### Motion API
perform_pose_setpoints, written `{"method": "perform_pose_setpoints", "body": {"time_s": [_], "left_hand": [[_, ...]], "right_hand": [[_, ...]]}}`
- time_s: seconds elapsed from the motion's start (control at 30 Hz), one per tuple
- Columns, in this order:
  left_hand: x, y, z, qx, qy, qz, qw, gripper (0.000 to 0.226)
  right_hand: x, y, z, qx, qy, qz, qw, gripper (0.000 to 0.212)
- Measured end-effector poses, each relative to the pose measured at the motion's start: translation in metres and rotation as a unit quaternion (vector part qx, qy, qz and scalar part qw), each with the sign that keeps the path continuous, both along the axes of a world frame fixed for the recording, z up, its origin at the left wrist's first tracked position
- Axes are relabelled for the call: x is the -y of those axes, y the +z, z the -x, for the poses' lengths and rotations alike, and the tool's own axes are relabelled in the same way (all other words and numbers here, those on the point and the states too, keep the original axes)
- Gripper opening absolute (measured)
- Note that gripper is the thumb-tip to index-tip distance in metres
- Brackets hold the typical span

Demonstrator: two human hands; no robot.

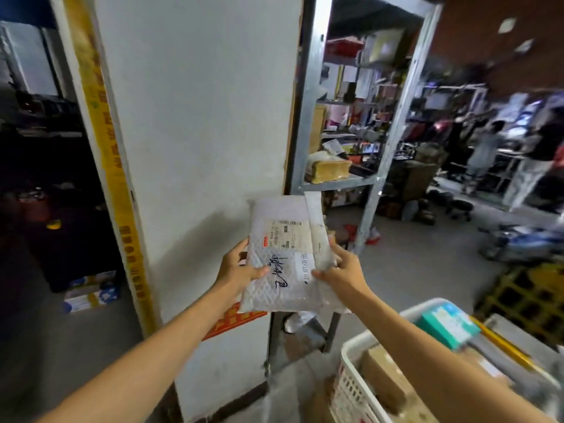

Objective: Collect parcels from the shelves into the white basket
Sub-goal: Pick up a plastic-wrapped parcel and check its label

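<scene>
Between my left hand (241, 268) and right hand (343, 270): one padded parcel (283, 227), pinched at both edges. Below-right of grip, the white basket (351, 389): I'd lower the parcel in flat, label up.

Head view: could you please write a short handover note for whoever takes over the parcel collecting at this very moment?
Left hand grips the left edge of the white bubble mailer; right hand grips its right edge.
The mailer is held in the air, up and left of the white basket, not yet in it.
Done: the basket holds a brown box and a teal box.
Left: drop the mailer in. A tan taped parcel sits on the metal shelf behind, probably a later pick.
</scene>
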State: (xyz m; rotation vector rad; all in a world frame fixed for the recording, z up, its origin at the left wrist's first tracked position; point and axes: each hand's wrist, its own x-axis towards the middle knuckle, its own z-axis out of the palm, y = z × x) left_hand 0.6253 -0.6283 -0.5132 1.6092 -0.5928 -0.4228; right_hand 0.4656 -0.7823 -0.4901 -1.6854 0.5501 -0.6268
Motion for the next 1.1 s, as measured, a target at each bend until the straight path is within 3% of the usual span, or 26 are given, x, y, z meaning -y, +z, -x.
{"method": "perform_pose_setpoints", "body": {"time_s": [0.1,0.23,0.43,0.73,0.87,1.1], "left_hand": [[0.062,-0.006,0.022,-0.012,-0.075,0.006,0.997,0.077],[0.147,-0.010,0.057,-0.030,-0.169,-0.001,0.985,0.091],[0.242,-0.004,0.124,-0.023,-0.299,0.016,0.954,0.070],[0.316,-0.024,0.177,-0.046,-0.385,-0.016,0.922,0.074],[0.346,-0.038,0.187,-0.034,-0.417,-0.040,0.908,0.076],[0.416,-0.080,0.202,-0.020,-0.486,-0.098,0.868,0.081]], "right_hand": [[0.041,-0.001,0.042,-0.006,-0.066,0.006,0.998,0.073],[0.089,-0.003,0.100,-0.005,-0.147,-0.012,0.989,0.077],[0.143,-0.007,0.179,0.003,-0.258,-0.028,0.966,0.075],[0.177,-0.037,0.227,-0.004,-0.393,-0.063,0.917,0.080],[0.191,-0.056,0.239,-0.015,-0.433,-0.065,0.899,0.071],[0.235,-0.093,0.249,-0.042,-0.512,-0.136,0.847,0.072]]}}
